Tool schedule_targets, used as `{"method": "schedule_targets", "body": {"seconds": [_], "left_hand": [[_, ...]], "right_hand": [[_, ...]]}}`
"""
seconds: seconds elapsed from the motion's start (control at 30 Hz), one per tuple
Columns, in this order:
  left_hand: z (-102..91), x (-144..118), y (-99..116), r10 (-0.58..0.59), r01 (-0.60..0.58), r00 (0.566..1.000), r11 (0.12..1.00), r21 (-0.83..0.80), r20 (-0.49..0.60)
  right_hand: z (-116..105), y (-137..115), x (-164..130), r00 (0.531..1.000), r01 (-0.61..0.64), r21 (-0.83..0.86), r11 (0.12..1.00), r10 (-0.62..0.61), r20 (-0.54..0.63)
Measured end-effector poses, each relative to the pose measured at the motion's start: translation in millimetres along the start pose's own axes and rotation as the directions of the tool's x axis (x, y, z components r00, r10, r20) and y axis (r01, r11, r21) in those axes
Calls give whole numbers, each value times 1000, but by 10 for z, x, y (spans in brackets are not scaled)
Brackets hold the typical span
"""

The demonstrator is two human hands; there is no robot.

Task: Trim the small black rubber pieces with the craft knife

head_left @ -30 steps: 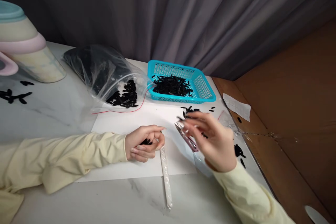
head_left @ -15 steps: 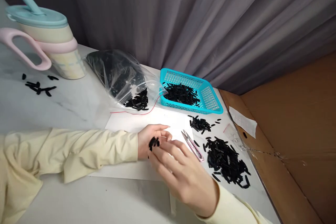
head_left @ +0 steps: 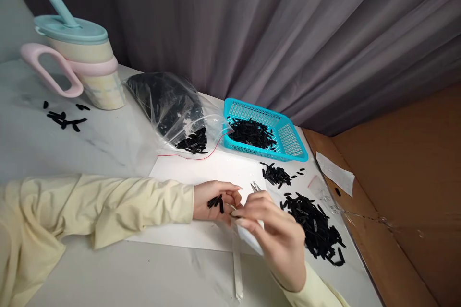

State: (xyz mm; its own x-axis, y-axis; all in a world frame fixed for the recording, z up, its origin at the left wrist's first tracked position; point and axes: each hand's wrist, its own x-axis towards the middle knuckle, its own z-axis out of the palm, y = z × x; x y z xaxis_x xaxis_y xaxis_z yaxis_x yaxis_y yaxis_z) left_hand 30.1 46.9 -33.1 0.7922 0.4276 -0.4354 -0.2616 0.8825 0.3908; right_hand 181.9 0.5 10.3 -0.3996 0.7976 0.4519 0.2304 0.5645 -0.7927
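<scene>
My left hand rests on a white sheet, cupped around several small black pieces in its palm. My right hand meets its fingertips, thumb and forefinger pinched on what looks like one black piece. A narrow clear sleeve runs from under the two hands toward me. The tip of a pair of thread snips shows just behind my right hand. Right of that hand lies a large pile of black pieces, with a smaller pile beyond it.
A turquoise basket of black pieces stands at the back. An open clear bag of them lies to its left. A lidded pastel cup and loose pieces sit far left. Brown cardboard borders the table's right edge.
My right hand came from near the snips over to my left hand and now pinches at its fingertips. The view shifted left and up; my left hand stayed put.
</scene>
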Motion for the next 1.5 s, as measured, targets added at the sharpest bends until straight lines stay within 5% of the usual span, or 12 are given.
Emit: {"method": "schedule_targets", "body": {"seconds": [0.1, 0.17, 0.27, 0.43, 0.87, 1.5], "left_hand": [[56, -42, 2, 20, -16, 1000, 979, 202, -18], [83, -85, -1, 68, -68, 998, 943, 326, 13], [98, -134, -3, 45, -49, 999, 921, 387, 20], [100, -148, -1, 46, -40, 999, 905, 424, -5], [134, -199, -128, 65, -139, 985, 842, 521, 157], [160, -201, -93, 73, -92, 996, 887, 452, 60]], "right_hand": [[-85, 81, -103, 891, -397, 387, 832, 451, -57], [-113, 133, -161, 798, -503, 532, 682, 603, -19], [-133, 155, -192, 743, -533, 634, 560, 669, 34], [-146, 143, -176, 728, -547, 704, 453, 672, 133], [-18, 201, -257, 717, -543, 695, 471, 691, 92], [-24, 131, -235, 752, -583, 627, 517, 636, 174]]}}
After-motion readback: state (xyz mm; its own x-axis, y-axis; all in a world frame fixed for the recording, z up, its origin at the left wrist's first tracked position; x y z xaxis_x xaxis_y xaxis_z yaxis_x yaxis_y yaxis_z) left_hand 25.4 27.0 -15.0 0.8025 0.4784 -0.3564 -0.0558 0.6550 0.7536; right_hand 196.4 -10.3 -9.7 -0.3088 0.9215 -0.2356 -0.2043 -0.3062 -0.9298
